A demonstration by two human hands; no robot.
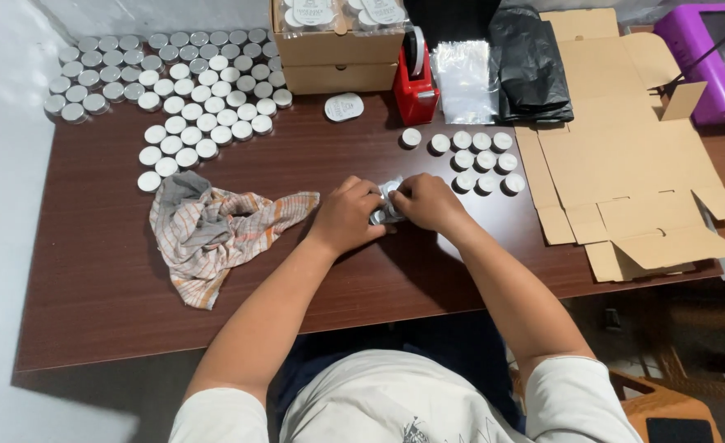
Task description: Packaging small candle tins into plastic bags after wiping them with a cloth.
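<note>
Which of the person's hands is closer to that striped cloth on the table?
Left. The left hand lies just past the striped cloth's tip, while the right hand sits farther off, beyond the left, both on a small tin.

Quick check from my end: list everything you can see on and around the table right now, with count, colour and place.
small round tins: dozens, silver and white-topped, far left of table
second group of tins: about a dozen, white-topped, right of centre
tin being handled: one, silver, table centre
cloth: one, grey with orange stripes, left of hands
cardboard boxes: two stacked, brown, far centre
tape dispenser: one, red, beside boxes
clear bags: a stack, far centre
black bags: a pile, far right
flat cartons: several, brown, right
purple machine: one, far right corner
table: one, dark brown
left hand: on tin
right hand: on tin
</note>
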